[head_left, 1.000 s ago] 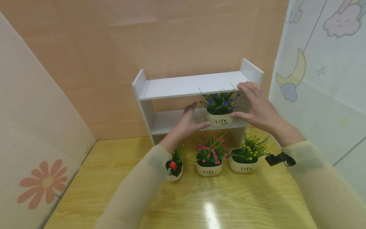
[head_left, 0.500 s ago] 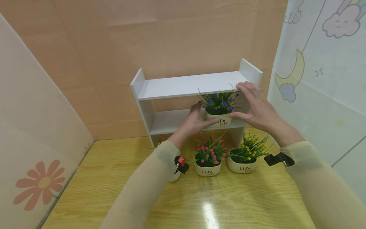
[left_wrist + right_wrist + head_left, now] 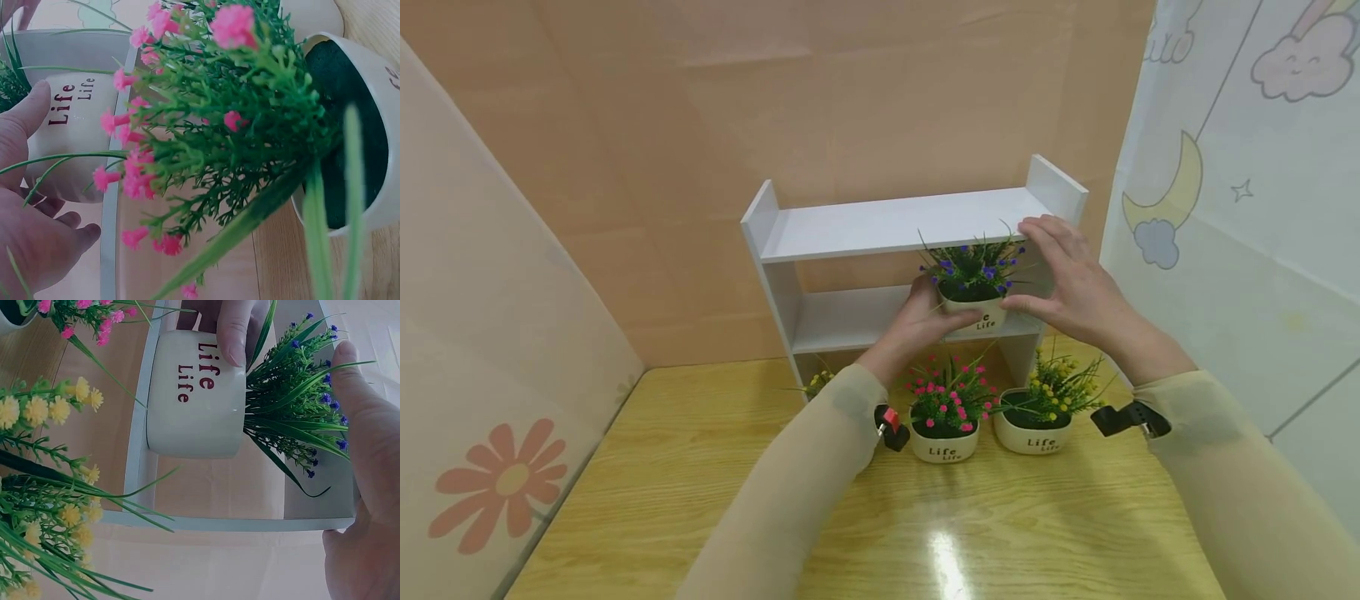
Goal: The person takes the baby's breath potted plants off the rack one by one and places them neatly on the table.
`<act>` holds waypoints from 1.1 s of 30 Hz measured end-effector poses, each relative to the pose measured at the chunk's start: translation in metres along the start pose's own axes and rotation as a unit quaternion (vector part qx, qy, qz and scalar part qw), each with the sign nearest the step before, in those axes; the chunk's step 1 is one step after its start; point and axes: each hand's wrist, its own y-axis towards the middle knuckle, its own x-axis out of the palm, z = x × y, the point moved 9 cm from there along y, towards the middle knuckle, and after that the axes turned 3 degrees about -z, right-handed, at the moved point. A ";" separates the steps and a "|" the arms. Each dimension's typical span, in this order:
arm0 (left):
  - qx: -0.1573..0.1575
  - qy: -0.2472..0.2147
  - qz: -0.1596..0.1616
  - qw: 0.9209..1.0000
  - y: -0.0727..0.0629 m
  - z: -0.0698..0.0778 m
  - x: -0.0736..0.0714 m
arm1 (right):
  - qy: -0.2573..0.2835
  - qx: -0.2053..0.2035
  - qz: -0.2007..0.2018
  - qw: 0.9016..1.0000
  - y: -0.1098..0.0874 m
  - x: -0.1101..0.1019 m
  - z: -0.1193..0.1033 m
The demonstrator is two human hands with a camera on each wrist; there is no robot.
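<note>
A white "Life" pot of artificial blue flowers (image 3: 990, 317) stands upright at the right part of the middle shelf (image 3: 835, 321). My left hand (image 3: 921, 318) grips its left side, the thumb (image 3: 232, 347) across the front and the fingers partly hidden behind. My right hand (image 3: 1073, 279) is at the upper right of the white shelf unit (image 3: 895, 223), fingers loosely bent at the top board's front edge. In the right wrist view this hand (image 3: 378, 462) is apart from the pot, beside the leaves and blue blooms.
On the wooden table (image 3: 1037, 525) before the shelf stand a pink-flowered pot (image 3: 943, 450) and a yellow-flowered pot (image 3: 1033, 437). Another yellow-flowered plant (image 3: 818, 383) is mostly hidden behind my left sleeve. Pink flowers fill much of the left wrist view. Printed panels flank the table.
My left hand has moved right, from beside the blue-flowered pot to a grip on it. My right hand and the pot have stayed nearly in place.
</note>
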 end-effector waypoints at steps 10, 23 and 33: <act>-0.005 -0.003 -0.004 1.000 0.000 0.000 0.004 | -0.002 -0.006 0.004 1.000 0.000 0.000 -0.001; -0.012 0.019 0.009 1.000 0.002 -0.001 0.005 | -0.003 -0.001 0.001 1.000 -0.001 0.001 0.000; -0.028 0.031 0.013 0.999 0.002 -0.004 0.006 | -0.004 0.010 -0.005 1.000 -0.002 0.001 0.002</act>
